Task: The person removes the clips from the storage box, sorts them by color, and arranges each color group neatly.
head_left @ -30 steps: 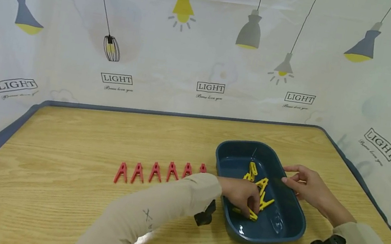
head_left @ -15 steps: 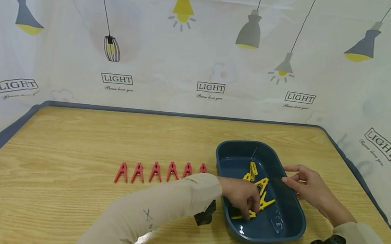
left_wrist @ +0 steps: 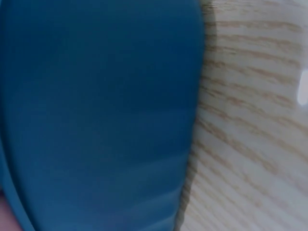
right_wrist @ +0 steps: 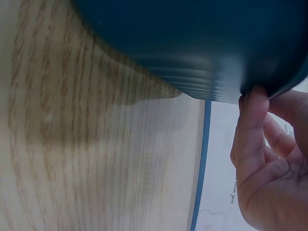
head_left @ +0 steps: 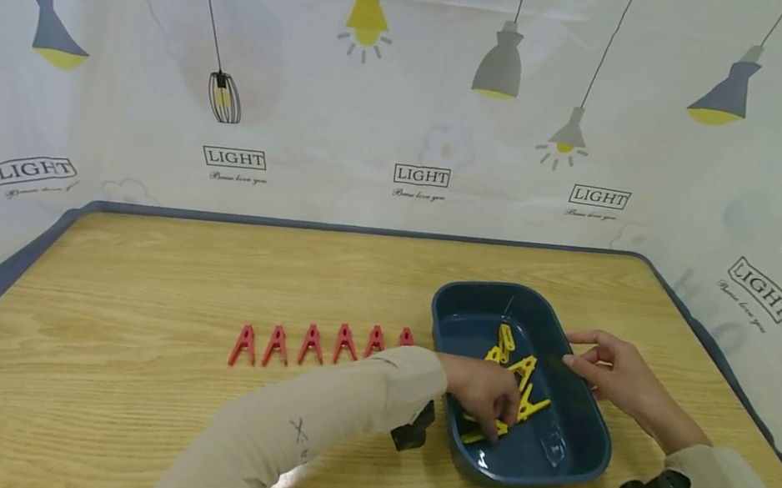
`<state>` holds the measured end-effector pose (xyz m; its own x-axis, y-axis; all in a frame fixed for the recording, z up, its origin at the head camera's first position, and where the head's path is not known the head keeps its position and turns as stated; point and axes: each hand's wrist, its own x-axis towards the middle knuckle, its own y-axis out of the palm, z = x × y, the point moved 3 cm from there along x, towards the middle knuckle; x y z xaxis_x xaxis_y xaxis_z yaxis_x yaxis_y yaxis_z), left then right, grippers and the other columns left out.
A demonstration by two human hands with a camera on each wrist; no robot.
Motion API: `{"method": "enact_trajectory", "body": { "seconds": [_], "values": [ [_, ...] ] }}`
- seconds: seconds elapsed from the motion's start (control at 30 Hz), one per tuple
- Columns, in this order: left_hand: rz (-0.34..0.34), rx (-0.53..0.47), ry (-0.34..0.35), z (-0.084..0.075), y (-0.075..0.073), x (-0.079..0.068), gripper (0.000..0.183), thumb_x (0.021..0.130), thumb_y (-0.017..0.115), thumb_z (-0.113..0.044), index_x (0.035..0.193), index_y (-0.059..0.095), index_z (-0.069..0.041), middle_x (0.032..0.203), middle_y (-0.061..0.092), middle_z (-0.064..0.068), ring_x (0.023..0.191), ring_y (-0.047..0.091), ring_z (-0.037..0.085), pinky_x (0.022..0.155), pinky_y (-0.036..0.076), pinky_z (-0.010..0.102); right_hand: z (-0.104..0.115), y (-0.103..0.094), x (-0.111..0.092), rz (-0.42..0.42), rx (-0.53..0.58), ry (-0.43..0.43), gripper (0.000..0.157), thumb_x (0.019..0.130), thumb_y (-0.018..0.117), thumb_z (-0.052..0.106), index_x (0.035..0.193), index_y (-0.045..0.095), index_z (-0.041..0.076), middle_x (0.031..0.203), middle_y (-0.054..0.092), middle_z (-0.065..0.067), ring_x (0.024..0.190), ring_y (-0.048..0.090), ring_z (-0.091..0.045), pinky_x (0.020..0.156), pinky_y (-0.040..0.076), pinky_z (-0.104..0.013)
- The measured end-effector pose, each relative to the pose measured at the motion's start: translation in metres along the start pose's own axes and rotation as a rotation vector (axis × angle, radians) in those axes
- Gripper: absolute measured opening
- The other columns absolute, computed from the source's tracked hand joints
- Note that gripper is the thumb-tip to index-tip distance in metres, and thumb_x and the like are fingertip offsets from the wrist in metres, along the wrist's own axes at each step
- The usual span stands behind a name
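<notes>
A dark blue plastic tub (head_left: 579, 432) stands on the table with several yellow clothespins (head_left: 526, 369) lying loose inside. My left hand (head_left: 483, 388) reaches over the near-left rim into it, fingers bent down among the clothespins. One yellow clothespin (head_left: 472, 438) lies right at these fingertips; I cannot tell whether they pinch it. My right hand (head_left: 621, 380) holds the tub's right rim, fingertips and thumb against it. In the right wrist view, the right hand (right_wrist: 269, 178) grips just under the rim. The left wrist view shows mostly the tub's outer wall (left_wrist: 101, 106).
Left of the tub, several red clothespins (head_left: 311, 344) stand in a slanting row on the wooden table (head_left: 114, 371). My left sleeve (head_left: 335, 413) passes close in front of the row. A white printed curtain (head_left: 309, 80) surrounds the table's back and sides.
My left fingers have shifted slightly left and down among the yellow clothespins, and more of the one at the bottom shows. The right hand, tub and red row have stayed put.
</notes>
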<state>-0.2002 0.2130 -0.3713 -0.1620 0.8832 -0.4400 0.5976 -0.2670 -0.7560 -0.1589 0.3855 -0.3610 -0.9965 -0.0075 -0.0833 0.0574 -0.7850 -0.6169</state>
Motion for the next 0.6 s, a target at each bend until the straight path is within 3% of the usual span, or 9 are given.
{"method": "enact_trajectory", "body": {
  "seconds": [0.33, 0.6],
  "values": [
    [-0.049, -0.008, -0.003, 0.003, -0.001, -0.001, 0.022, 0.073, 0.073, -0.016, 0.093, 0.065, -0.009, 0.081, 0.057, -0.006, 0.072, 0.053, 0.003, 0.06, 0.042, 0.012, -0.001, 0.002, 0.002, 0.0, -0.006, -0.011, 0.05, 0.089, 0.054, 0.027, 0.125, 0.041, -0.005, 0.085, 0.058, -0.013, 0.065, 0.051, -0.017, 0.056, 0.049, -0.031],
    [-0.159, -0.017, 0.085, 0.0, -0.011, -0.006, 0.024, 0.074, 0.073, -0.02, 0.094, 0.063, -0.011, 0.086, 0.056, -0.007, 0.077, 0.051, 0.002, 0.065, 0.04, 0.01, 0.0, 0.0, 0.0, -0.003, -0.02, -0.004, 0.05, 0.089, 0.054, 0.028, 0.125, 0.041, -0.005, 0.085, 0.059, -0.013, 0.067, 0.053, -0.018, 0.057, 0.05, -0.031]
  ]
}}
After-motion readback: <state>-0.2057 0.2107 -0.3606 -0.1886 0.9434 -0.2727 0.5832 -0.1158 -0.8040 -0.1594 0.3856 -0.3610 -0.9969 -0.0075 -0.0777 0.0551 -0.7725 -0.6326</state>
